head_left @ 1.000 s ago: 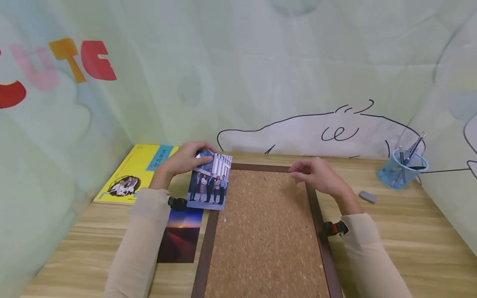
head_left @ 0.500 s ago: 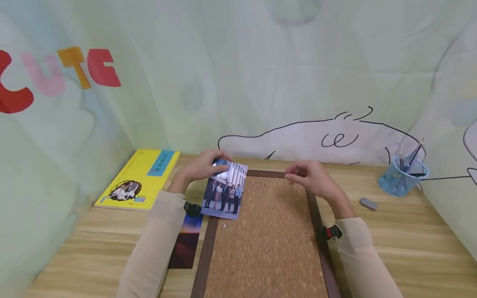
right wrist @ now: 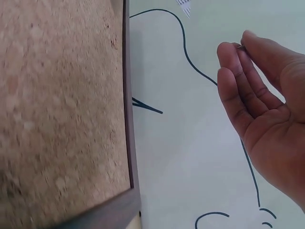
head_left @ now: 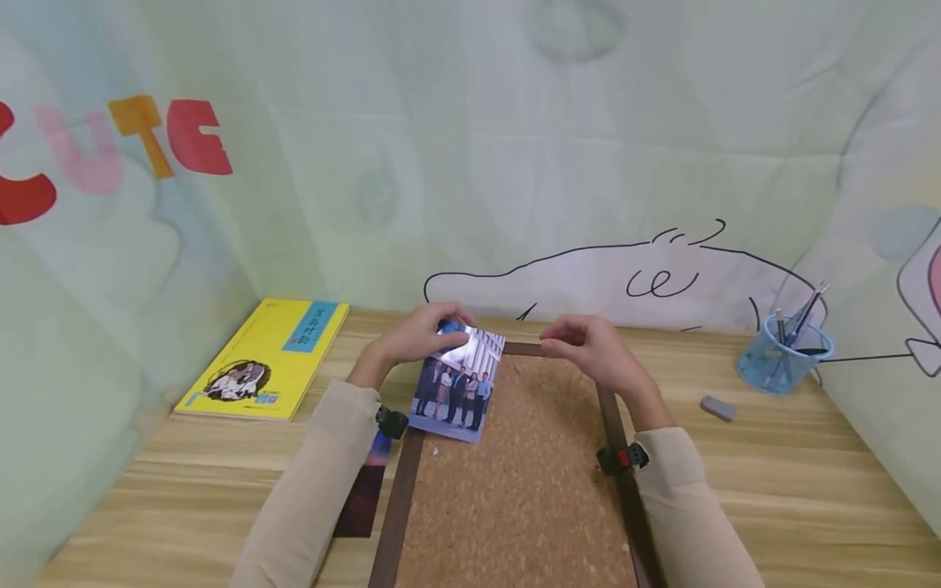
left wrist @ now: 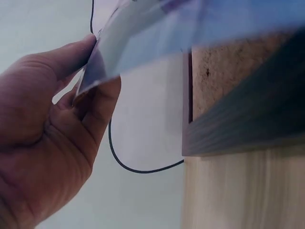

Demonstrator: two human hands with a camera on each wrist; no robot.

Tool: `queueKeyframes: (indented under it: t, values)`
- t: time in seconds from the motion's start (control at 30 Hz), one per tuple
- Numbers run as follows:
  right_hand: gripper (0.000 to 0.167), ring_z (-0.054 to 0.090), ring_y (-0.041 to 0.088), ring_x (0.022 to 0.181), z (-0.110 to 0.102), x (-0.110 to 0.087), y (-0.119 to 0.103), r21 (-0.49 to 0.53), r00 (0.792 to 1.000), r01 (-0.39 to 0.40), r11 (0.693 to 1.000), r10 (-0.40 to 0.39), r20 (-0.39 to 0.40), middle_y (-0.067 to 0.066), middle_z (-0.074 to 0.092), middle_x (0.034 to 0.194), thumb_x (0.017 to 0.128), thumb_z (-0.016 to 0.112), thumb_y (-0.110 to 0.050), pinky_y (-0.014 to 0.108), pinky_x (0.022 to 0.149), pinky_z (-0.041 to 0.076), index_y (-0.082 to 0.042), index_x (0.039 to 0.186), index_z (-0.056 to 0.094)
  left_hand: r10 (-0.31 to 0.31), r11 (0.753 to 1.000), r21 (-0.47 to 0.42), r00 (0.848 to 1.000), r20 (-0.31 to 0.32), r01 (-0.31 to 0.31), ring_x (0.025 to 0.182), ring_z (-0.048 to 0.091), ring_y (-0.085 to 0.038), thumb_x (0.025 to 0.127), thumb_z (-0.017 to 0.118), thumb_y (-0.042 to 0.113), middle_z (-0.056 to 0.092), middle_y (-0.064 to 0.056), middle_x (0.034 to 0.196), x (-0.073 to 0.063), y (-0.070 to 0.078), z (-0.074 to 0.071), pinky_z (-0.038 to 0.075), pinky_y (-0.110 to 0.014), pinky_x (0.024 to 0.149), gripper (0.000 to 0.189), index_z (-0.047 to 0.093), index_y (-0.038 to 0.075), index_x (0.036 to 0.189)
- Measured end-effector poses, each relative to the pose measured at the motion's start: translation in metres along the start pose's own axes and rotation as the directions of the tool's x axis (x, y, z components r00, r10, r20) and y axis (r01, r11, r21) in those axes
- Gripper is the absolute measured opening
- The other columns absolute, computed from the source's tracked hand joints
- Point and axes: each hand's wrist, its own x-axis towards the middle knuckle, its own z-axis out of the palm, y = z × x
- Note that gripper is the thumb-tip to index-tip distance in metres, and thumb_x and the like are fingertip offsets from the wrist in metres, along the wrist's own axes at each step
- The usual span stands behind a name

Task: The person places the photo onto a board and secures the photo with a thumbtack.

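Observation:
My left hand [head_left: 408,341] pinches a photo [head_left: 454,396] of several people in business clothes by its top edge. The photo is tilted over the upper left corner of a cork board [head_left: 544,457] with a dark wooden frame. Facing it across the board's far edge, my right hand [head_left: 599,351] has thumb and forefinger together. Between those fingertips, the right wrist view shows the thin metal tip of a small pin [right wrist: 241,47]; the rest of it is hidden. A second photo [head_left: 362,502], dark with a blue top, lies left of the board, partly under my left sleeve.
A yellow book [head_left: 265,359] lies at the back left of the wooden table [head_left: 772,498]. On the right are a grey eraser [head_left: 717,408] and a blue mesh cup [head_left: 782,359] with pens. A tiny clear bit [head_left: 435,451] sits on the cork. A printed curtain [head_left: 441,163] stands behind.
My left hand has carried the photo rightward, from beside the frame to over the cork. The right hand has come a little left, so the two hands are closer together.

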Motion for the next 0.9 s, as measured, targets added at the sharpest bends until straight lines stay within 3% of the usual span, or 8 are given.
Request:
queueKeyframes:
  t: [0.27,0.57,0.77,0.9]
  values:
    - [0.018,0.068,0.04,0.096,0.005,0.005,0.001,0.085,1.0,-0.013,0.996,0.012,0.012,0.017,0.072,0.1,0.097,0.066,-0.011,0.046,0.084,0.055,0.0,0.111,0.069,-0.02,0.999,-0.036,1.0,-0.011,0.019,0.094,0.062,-0.021,0.1,0.063,0.018,0.067,-0.008,0.11,0.007,0.009,-0.003,0.052,-0.037,0.083,0.023,0.064,0.008,0.121]
    - [0.023,0.07,0.03,0.091,0.01,0.012,-0.001,0.151,0.999,0.009,0.988,-0.005,-0.032,0.02,0.071,0.102,0.094,0.069,-0.006,0.045,0.081,0.057,0.007,0.113,0.066,-0.026,0.997,-0.069,0.998,0.058,0.03,0.097,0.064,-0.021,0.1,0.063,0.021,0.067,-0.009,0.111,0.018,0.014,0.012,0.053,-0.035,0.083,0.026,0.063,0.008,0.122]
    - [0.02,0.069,0.039,0.093,0.013,0.014,-0.003,0.184,0.999,-0.015,0.983,0.022,-0.036,0.02,0.069,0.098,0.095,0.068,-0.004,0.052,0.082,0.056,0.005,0.113,0.065,-0.027,0.998,-0.063,0.998,0.061,0.031,0.097,0.064,-0.02,0.099,0.064,0.02,0.067,-0.007,0.111,0.021,0.01,0.023,0.052,-0.035,0.085,0.025,0.064,0.008,0.121]
    - [0.02,0.069,0.041,0.093,0.016,0.015,-0.001,0.155,0.999,-0.026,0.988,0.031,-0.027,0.019,0.069,0.098,0.096,0.066,-0.006,0.048,0.082,0.057,0.005,0.114,0.064,-0.016,0.997,-0.071,0.998,0.058,0.02,0.097,0.063,-0.02,0.098,0.065,0.016,0.067,-0.009,0.11,0.022,0.006,0.03,0.051,-0.034,0.085,0.024,0.064,0.004,0.119]
